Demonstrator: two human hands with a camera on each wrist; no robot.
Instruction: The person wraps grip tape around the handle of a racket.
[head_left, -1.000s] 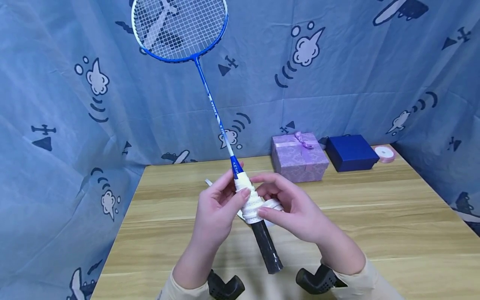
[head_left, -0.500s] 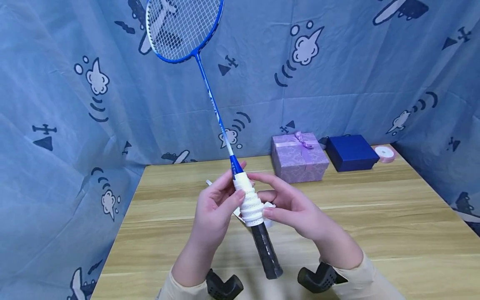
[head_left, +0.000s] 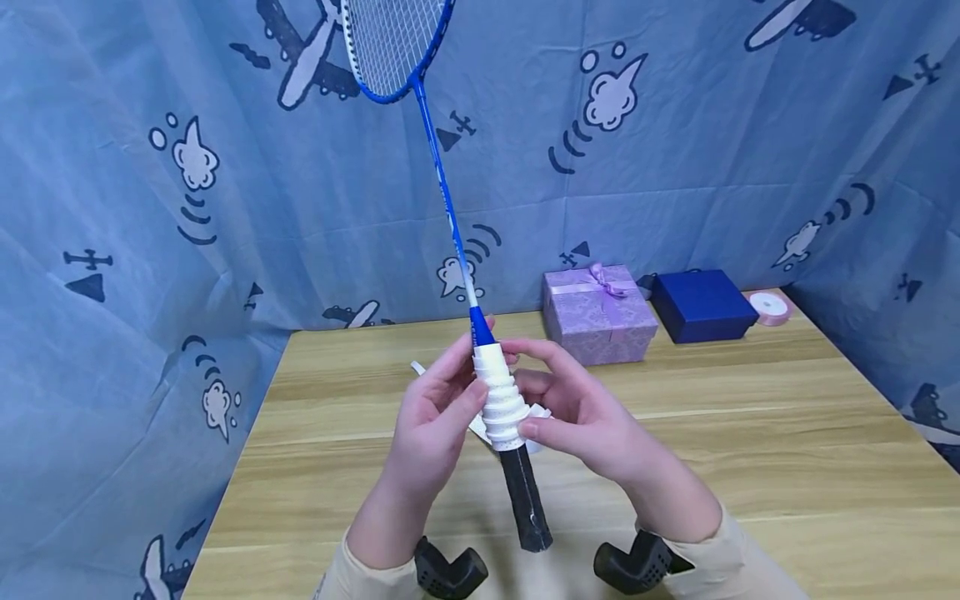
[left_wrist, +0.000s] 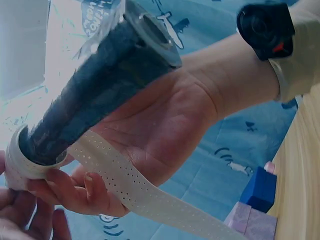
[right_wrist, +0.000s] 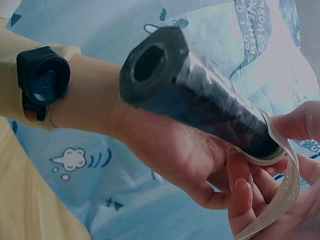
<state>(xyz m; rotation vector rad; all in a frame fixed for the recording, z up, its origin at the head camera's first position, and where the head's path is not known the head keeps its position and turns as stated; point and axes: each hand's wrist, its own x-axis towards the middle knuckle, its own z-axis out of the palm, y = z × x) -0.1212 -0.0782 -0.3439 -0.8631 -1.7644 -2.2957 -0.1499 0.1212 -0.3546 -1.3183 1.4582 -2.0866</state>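
Hands clamp the racket above the surface, left hand and right hand on its white tape, now turned more upright, wrapping still under way.

A wooden table stands against a blue patterned curtain. At its far right edge sit a purple gift box, a dark blue box just right of it, and a ribbon roll farthest right.
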